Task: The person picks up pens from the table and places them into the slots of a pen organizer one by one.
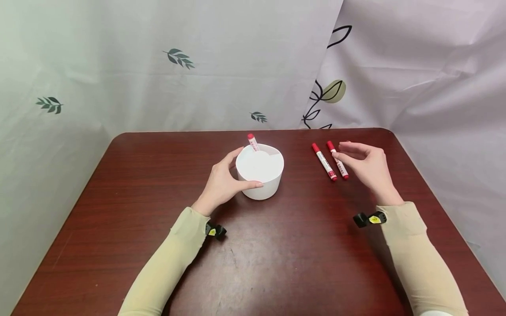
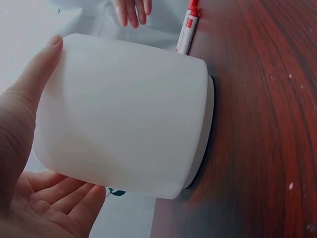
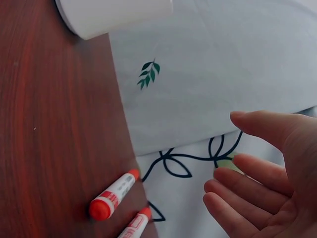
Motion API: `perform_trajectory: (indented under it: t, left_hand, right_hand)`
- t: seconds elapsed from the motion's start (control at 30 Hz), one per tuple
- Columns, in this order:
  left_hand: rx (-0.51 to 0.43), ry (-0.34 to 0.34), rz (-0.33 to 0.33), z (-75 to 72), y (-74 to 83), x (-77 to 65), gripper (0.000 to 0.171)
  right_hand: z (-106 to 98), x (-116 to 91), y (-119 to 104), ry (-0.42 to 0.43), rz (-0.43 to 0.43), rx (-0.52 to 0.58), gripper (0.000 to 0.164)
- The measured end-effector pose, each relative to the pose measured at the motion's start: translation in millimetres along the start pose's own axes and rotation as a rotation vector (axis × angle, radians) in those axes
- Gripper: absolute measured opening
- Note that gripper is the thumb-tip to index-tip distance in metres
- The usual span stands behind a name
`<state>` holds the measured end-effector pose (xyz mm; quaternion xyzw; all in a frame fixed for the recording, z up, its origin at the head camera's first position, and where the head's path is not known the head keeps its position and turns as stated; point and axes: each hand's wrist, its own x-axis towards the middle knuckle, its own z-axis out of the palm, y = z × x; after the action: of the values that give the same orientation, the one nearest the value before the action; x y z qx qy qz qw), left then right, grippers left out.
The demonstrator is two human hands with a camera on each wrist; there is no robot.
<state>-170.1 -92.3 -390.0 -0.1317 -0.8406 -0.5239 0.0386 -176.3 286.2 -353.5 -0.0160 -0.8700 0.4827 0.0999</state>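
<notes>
A round white tub (image 1: 258,193) stands on the table, with one red-capped marker (image 1: 253,141) leaning up out of it over the far rim. My left hand (image 1: 222,181) holds the tub from its left side, thumb along the near rim and fingers round the far side; the left wrist view shows the thumb (image 2: 42,69) against its wall. Over at the right, two markers with red caps, a left one (image 1: 324,162) and a right one (image 1: 338,163), lie side by side. Above the right one hovers my right hand (image 1: 365,164), fingers loosely bent, nothing in its grasp.
A bit of red (image 1: 348,141) shows just past the right hand's fingertips. The dark red wooden table (image 1: 269,263) ends at the back against a pale curtain (image 1: 221,87) with leaf prints. Another curtain (image 1: 442,109) hangs along the right side.
</notes>
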Motion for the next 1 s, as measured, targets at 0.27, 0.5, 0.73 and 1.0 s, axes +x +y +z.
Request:
perform_trajectory:
  t: [0.27, 0.5, 0.73, 1.0]
  left_hand:
    - [-0.002, -0.011, 0.001, -1.0, -0.1, 0.2, 0.107]
    - [-0.001, -0.019, -0.002, -1.4, 0.4, 1.4, 0.106]
    - [-0.005, -0.025, -0.001, -1.5, 0.8, 2.5, 0.105]
    - [-0.007, -0.026, -0.011, -2.1, 0.6, 1.6, 0.104]
  right_hand:
    - [7, 2, 13, -0.022, 0.041, -0.022, 0.052]
    - [17, 4, 24, -0.070, 0.014, -0.048, 0.050]
    - [23, 5, 34, -0.057, -0.007, -0.159, 0.045]
    - [29, 3, 41, -0.059, -0.037, -0.211, 0.036]
